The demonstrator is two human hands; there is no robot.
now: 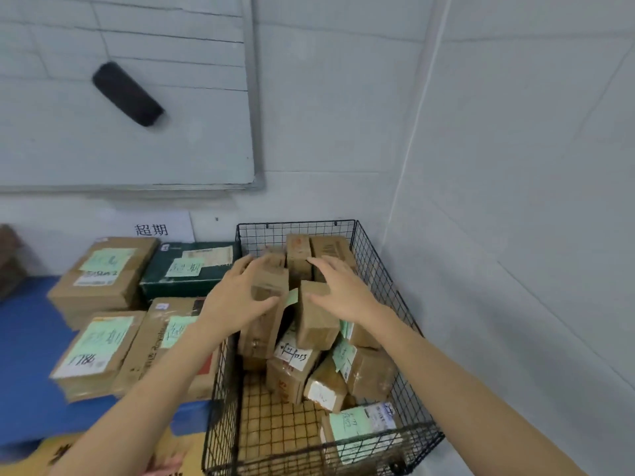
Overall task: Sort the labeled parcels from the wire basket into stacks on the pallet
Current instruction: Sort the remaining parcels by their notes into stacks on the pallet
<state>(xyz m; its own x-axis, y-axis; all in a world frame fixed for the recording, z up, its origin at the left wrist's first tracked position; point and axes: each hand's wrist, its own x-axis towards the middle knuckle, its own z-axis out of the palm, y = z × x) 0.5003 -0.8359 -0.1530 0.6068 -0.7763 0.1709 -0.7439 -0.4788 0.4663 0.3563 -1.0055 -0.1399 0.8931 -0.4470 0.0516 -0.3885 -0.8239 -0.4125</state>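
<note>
Grey wall [515,166] on two sides, forming a corner. A whiteboard [154,139] hangs on the wall at upper left, with a black eraser [127,94] stuck to it at a slant. Below its lower edge is a white paper sign [151,229] bearing two printed characters.

The blue pallet [27,338] lies at left. On it are four stacked parcels [99,352], three brown and one dark green, each with a pale green handwritten label on top. They sit close together, and the nearest pair is just beside the basket's left wall.

The black wire basket [381,280] stands in the corner to the right of the pallet. It holds a loose heap of brown parcels [367,372], several with white or green labels. One lies flat against the front wall, and others stand on end at the back.

Both forearms reach into the basket from below.

The left hand [237,297] grips an upright tall parcel [268,324] near the basket's left wall, with the fingers curled over its top left edge and the thumb across its near face.

The right hand [340,286] is spread with the fingers nearly straight, palm over the upper end of a tilted parcel [316,324], the thumb against its upper edge. A closed hold is not evident.

The two parcels stand side by side. A green label [292,297] shows in the gap between them.
</note>
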